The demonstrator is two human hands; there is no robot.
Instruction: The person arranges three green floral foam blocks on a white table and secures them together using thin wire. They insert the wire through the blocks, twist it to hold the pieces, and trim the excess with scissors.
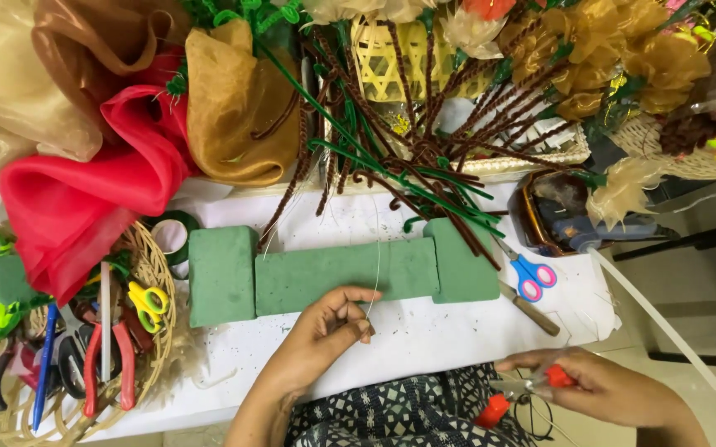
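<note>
Now L hand point(325, 331) pinching wire point(377, 257), R hand point(606, 387) w/ pliers point(532, 389)

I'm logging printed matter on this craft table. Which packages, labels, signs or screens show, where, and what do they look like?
None can be made out: no package, label, sign or screen shows. The table holds only green foam blocks, scissors, fabric and pipe cleaners.

foam blocks point(337, 273) mid-table | basket point(147, 331) left | scissors point(528, 273) right

White table point(424, 331) — green foam blocks point(325, 273), blue-handled scissors point(530, 277), wicker tool basket point(155, 331).
</note>
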